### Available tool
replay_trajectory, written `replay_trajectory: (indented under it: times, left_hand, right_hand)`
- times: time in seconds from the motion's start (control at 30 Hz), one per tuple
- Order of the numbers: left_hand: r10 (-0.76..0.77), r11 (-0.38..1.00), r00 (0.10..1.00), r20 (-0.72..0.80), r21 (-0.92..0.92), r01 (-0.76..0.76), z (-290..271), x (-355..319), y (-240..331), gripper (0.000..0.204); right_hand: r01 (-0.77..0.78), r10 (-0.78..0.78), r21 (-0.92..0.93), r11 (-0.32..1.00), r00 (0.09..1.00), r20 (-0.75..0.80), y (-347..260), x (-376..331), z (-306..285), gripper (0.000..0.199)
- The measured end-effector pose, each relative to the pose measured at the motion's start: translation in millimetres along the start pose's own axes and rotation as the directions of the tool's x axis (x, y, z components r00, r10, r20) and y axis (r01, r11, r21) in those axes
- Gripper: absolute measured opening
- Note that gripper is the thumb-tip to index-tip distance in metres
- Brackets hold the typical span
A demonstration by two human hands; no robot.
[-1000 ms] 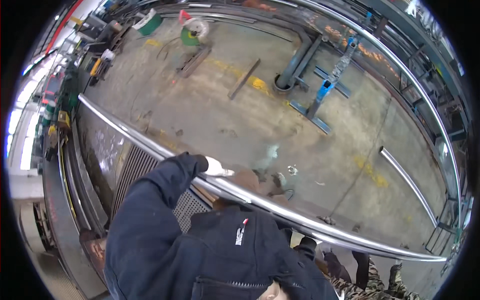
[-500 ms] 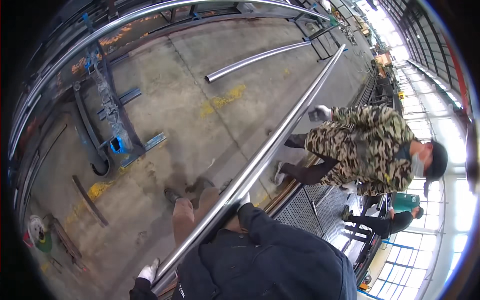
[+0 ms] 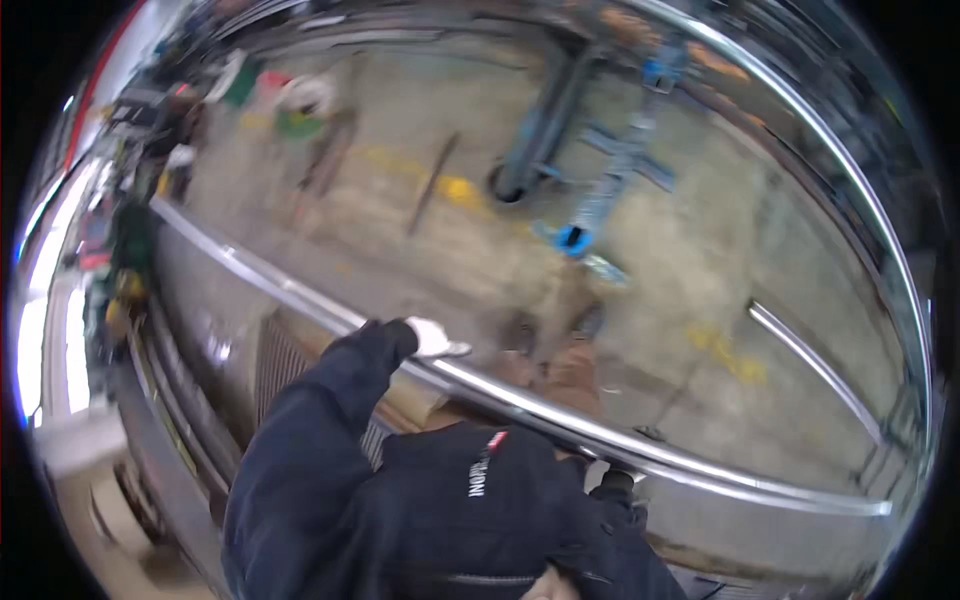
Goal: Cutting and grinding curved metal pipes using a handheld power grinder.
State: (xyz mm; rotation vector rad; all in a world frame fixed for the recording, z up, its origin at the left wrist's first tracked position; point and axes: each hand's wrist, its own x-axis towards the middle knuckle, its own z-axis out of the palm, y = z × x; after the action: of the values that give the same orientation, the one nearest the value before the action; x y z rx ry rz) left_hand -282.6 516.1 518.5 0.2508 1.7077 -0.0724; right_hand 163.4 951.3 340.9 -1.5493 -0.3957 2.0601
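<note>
A long shiny metal tube (image 3: 520, 405) runs across the view from about ten o'clock down to four o'clock, lying over a workbench edge above a concrete floor (image 3: 480, 250). The left hand (image 3: 432, 338), in a white glove, rests on top of the tube near the centre, fingers curled loosely over it; how tightly it grips I cannot tell. The right hand (image 3: 618, 480), at five o'clock, sits against the underside of the tube, mostly hidden by a dark sleeve, so its closure cannot be told. Toward one o'clock stands a blue clamp stand (image 3: 610, 190); at three o'clock a shorter tube (image 3: 815, 370) lies on the floor, well apart.
</note>
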Motion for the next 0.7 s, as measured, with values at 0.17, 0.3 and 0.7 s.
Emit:
replay_trajectory:
  times: [0.17, 0.3, 0.7]
  left_hand:
    - [0.377, 0.906, 0.906, -0.194, -0.126, -0.404, 11.3, 45.2, 75.5, 0.077]
    - [0.117, 0.936, 0.99, 0.082, 0.323, -0.137, 9.1, 165.4, 66.0, 0.069]
    - [-0.156, 0.944, 0.881, 0.447, -0.197, 0.266, -18.7, 178.5, 27.8, 0.078]
  right_hand:
    - [0.122, -0.119, 0.019, 0.992, 0.985, -0.125, 10.1, 89.4, 65.3, 0.064]
    - [-0.168, 0.116, 0.495, 0.853, 0.984, 0.134, -47.3, 169.5, 122.1, 0.059]
    - [-0.263, 0.368, 0.551, 0.792, 0.925, -0.088, 92.4, 15.2, 169.4, 0.048]
